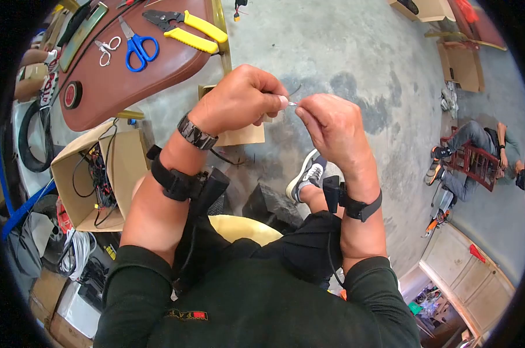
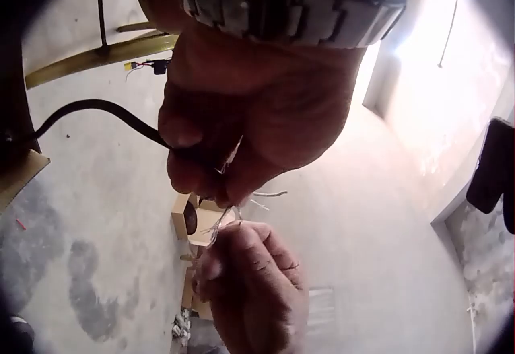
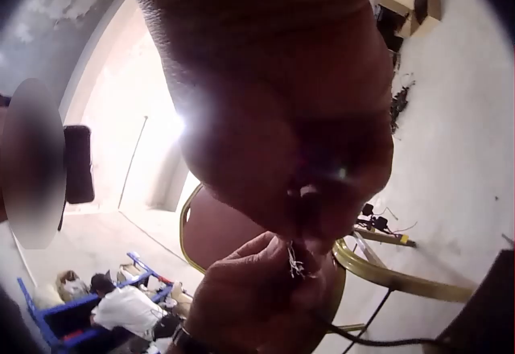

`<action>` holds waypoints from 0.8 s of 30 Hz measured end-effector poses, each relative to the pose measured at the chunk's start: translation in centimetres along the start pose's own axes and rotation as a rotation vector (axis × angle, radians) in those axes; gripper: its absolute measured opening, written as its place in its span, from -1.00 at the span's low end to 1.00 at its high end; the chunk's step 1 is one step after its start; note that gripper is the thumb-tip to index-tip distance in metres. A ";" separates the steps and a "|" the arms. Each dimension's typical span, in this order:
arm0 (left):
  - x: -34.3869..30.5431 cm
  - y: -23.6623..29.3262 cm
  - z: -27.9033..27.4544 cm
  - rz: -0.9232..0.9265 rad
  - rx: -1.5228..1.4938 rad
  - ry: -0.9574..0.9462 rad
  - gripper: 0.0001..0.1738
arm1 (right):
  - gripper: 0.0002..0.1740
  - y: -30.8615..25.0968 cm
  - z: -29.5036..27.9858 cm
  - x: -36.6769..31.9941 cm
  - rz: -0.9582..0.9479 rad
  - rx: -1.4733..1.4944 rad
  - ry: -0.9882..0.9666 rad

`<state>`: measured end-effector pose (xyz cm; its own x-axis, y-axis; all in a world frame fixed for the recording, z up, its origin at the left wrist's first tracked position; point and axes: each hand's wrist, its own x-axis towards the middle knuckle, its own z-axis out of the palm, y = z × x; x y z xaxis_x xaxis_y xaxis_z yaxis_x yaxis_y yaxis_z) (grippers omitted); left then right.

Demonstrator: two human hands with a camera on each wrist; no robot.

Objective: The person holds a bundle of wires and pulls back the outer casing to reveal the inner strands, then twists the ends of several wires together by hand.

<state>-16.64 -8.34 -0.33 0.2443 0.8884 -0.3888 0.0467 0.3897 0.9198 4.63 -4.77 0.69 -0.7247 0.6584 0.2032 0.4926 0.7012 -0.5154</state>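
My left hand (image 1: 239,100), with a watch at its wrist, pinches a black cable (image 2: 100,104) between thumb and fingers. Bare frayed wire strands (image 3: 295,261) stick out at the cable's end. My right hand (image 1: 335,124) meets it fingertip to fingertip, thumb and forefinger pinching the silvery strands. Both hands are raised in front of the body, over the floor. In the left wrist view the right hand (image 2: 253,281) is below the left one, with thin strands (image 2: 216,229) fanning out between them. The curled fingers hide part of the wire.
A brown padded surface (image 1: 152,93) at upper left carries yellow-handled wire strippers (image 1: 192,32), blue scissors (image 1: 139,51), small white scissors (image 1: 107,51) and a round black tin (image 1: 72,94). Below it stands a cardboard box (image 1: 126,185) of cables. Another person (image 1: 477,142) sits at right.
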 end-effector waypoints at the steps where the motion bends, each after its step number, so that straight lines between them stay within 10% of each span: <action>1: 0.0 0.0 0.0 -0.035 -0.030 -0.007 -0.83 | -0.85 0.0 0.1 0.1 -0.063 -0.079 0.021; 7: 0.0 -0.3 0.2 -0.038 -0.130 0.012 -0.84 | -0.92 0.0 -0.3 -0.1 0.065 0.140 0.085; 10: 0.0 -0.7 0.3 0.037 -0.121 0.041 -0.85 | -0.76 0.4 -0.7 -0.6 0.582 0.779 -0.008; 13: -0.1 -0.6 0.6 0.082 -0.071 0.067 -0.86 | -0.59 1.2 -1.8 -0.4 0.704 0.973 -0.068; 24: 0.2 -1.9 1.2 0.383 0.082 0.119 -0.90 | -0.75 0.3 -0.6 0.2 0.797 1.266 -0.227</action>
<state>-15.52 -9.15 -2.07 0.1454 0.9892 -0.0164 0.0520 0.0089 0.9986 4.89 -4.23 1.09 -0.5913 0.6034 -0.5351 0.1390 -0.5773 -0.8046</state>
